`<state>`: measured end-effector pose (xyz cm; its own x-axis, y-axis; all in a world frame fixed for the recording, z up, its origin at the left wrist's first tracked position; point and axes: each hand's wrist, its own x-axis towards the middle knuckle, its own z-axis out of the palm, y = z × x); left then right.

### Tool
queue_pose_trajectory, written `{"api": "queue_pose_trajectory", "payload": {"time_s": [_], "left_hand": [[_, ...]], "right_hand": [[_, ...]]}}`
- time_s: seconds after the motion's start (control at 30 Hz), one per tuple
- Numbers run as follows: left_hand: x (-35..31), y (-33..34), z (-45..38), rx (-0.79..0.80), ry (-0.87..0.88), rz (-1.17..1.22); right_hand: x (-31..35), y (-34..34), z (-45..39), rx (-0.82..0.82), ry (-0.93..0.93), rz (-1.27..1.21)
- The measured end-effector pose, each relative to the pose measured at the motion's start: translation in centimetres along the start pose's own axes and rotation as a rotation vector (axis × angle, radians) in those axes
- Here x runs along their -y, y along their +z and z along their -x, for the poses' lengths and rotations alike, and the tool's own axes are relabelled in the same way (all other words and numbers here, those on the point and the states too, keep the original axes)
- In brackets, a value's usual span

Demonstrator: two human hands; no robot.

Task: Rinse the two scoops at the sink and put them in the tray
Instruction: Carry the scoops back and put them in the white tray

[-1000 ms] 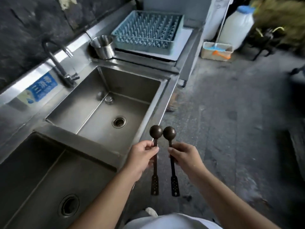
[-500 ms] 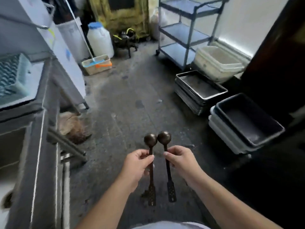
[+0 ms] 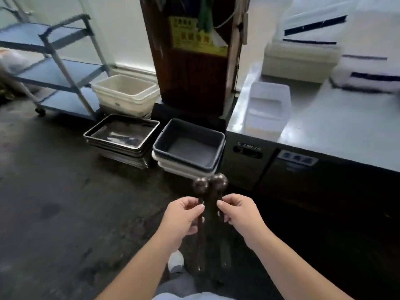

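Head view, lower centre of the frame: two dark, long-handled scoops held upright and side by side, one in each hand. The left scoop (image 3: 200, 185) and the right scoop (image 3: 218, 181) each end in a small rounded bowl at the top; the two bowls touch or nearly touch. Their long axes run close to vertical in the frame, bowls pointing toward the upper edge, flat strip handles hanging down past the hands toward the lower edge, where they blur against the dark floor (image 3: 54, 202). The surfaces look dull brown-black and metallic. The left hand (image 3: 181, 219) pinches its handle just below the bowl, thumb and fingers closed on the strip; the right hand (image 3: 240, 213) grips the other handle the same way, fingers curled shut around it. Above the scoops, on the floor at frame centre, a dark grey rectangular plastic tub (image 3: 188, 146) with rounded corners is nested on paler tubs. To its left lies a stack of shallow metal trays (image 3: 121, 135) with rolled rims, the top one wet and reflective. Behind them stand cream plastic bins (image 3: 125, 94), stacked. A tubular steel trolley (image 3: 54, 68) with flat shelves fills the upper left. A smooth stainless counter (image 3: 335, 124) occupies the right.
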<state>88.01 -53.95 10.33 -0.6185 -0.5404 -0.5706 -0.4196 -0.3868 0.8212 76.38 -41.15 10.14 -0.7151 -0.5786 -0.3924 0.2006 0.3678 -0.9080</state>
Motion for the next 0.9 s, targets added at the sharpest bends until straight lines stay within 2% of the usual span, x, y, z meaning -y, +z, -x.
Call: {"api": "queue_pose_trajectory", "payload": {"time_s": [0.23,0.4,0.67,0.9], "left_hand": [[-7.0,6.9,-12.0,0.235,0.038,-0.167],[-12.9,10.1,-20.7,0.339,0.07,-0.284],[-20.5,15.9,-30.1,0.417,0.105,-0.357],[-25.8,22.8,-36.7,0.4,0.191,-0.405]], "right_hand": [[2.6,-6.3,-8.7,-0.249,0.025,-0.103],[5.9,-8.8,-15.9,-0.392,0.062,-0.123],[10.7,-14.0,-25.2,-0.436,0.068,-0.219],[13.0,-20.8,-34.5,-0.409,0.008,-0.207]]}}
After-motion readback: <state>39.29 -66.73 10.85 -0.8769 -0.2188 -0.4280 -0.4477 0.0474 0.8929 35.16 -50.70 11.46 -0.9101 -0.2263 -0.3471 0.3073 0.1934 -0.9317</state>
